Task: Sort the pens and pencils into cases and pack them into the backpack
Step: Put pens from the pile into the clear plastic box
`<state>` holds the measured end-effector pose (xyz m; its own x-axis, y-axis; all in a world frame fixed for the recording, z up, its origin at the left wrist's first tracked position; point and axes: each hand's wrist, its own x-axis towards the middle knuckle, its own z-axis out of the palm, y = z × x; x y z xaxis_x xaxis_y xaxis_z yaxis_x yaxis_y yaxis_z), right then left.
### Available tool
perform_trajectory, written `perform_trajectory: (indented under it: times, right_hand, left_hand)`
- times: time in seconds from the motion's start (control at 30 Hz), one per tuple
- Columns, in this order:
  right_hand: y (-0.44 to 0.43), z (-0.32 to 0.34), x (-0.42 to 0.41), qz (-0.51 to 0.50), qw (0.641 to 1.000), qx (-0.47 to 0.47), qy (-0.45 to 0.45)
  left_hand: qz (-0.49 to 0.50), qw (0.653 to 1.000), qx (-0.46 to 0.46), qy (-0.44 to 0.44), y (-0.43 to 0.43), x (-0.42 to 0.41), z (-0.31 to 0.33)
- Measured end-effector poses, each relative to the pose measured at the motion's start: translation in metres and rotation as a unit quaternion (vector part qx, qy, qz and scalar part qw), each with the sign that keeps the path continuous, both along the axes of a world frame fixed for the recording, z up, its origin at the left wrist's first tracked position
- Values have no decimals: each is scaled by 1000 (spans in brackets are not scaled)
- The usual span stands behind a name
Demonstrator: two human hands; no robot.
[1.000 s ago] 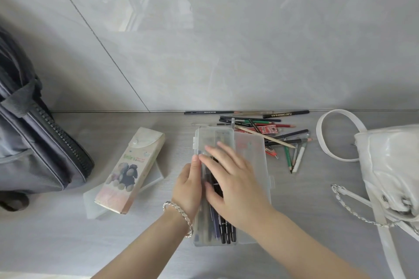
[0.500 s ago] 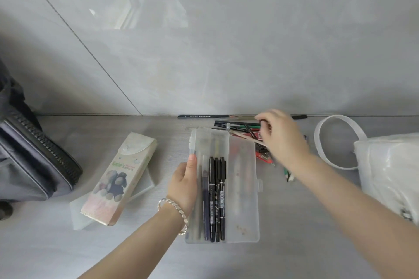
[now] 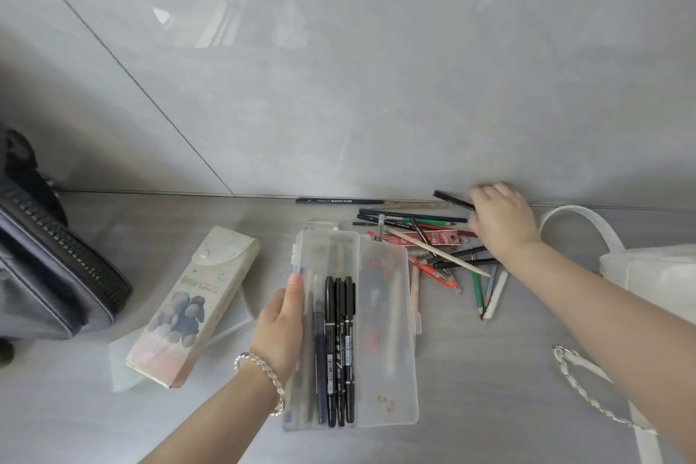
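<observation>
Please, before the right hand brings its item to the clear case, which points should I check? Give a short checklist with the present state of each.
1. Clear case open, both halves lying flat: ok.
2. Left hand holding the case's left edge to steady it: ok.
3. Right hand gripping the black writing tool at one end: ok.
4. Tool identified as pen or pencil: cannot tell.
5. Printed case open for the other sort: not ok, its flap is closed.
6. Backpack open for packing: cannot tell.

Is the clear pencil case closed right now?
No, the clear pencil case lies open flat, with three black pens lying in its left half.
</observation>
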<state>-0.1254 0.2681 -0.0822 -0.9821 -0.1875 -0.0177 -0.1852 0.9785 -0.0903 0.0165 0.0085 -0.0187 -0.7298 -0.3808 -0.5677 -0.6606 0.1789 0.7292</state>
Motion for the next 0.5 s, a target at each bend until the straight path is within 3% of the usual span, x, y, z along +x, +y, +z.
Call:
perform_trajectory:
  times: [0.1, 0.17, 0.2, 0.27, 0.33, 0.4, 0.5]
  right_hand:
    - [-15, 29, 19, -31, 978, -204, -22]
    - [-32, 55, 38, -26, 942, -333, -46]
    - [-41, 66, 49, -35, 913, -403, -60]
    - [-59, 90, 74, -52, 812, -565, -139]
    - [-76, 107, 98, -40, 731, -648, -209]
    - [-91, 116, 118, -6, 732, -629, -260]
    - [-110, 113, 139, 26, 800, -514, -308]
  left_hand:
    - [14, 1000, 15, 2, -4, 4, -7]
    - [24, 999, 26, -11, -5, 6, -10]
    - [28, 999, 35, -13, -5, 7, -11]
    - [25, 998, 58, -11, -6, 11, -14]
    - [16, 997, 71, -19, -4, 13, -14]
    - [0, 997, 78, -15, -2, 14, -14]
    - [-11, 997, 78, -2, -1, 18, -14]
